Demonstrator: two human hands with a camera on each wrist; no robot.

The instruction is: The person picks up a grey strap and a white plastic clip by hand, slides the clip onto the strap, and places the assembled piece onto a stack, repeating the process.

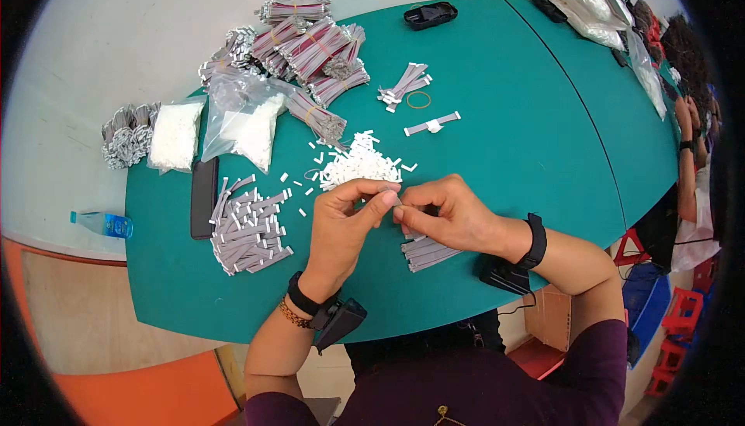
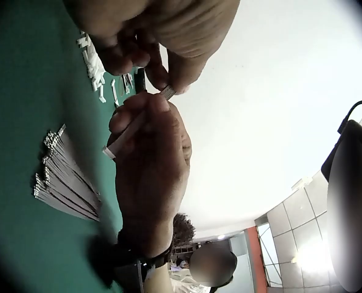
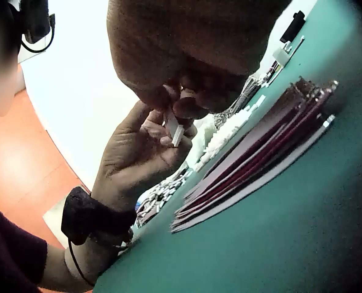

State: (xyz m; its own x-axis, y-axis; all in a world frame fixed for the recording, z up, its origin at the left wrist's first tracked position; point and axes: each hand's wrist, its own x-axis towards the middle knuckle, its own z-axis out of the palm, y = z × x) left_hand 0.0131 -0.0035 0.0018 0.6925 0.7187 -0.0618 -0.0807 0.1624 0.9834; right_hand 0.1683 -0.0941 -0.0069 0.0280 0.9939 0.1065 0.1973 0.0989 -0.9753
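Note:
A short grey ribbon cable [image 2: 127,134] with a white connector on its end runs between my two hands in front of me. My left hand [image 1: 347,216] pinches one part of it between thumb and forefinger. My right hand [image 1: 450,213] pinches it close by, thumb on top, fingertips almost meeting the left ones. In the right wrist view a white connector [image 3: 177,135] sticks out below the fingers. Beneath the right hand lies a bunch of flat grey cables [image 1: 427,254]. Just beyond the hands is a heap of small white connector housings [image 1: 361,164].
Finished-looking cables with white ends [image 1: 248,228] lie piled at left, beside a black case [image 1: 203,197]. Bundled cables [image 1: 314,46] and bags of white parts [image 1: 174,137] stand behind. A few cables [image 1: 405,86], a rubber band [image 1: 419,100] and a black pouch [image 1: 431,15] lie farther back.

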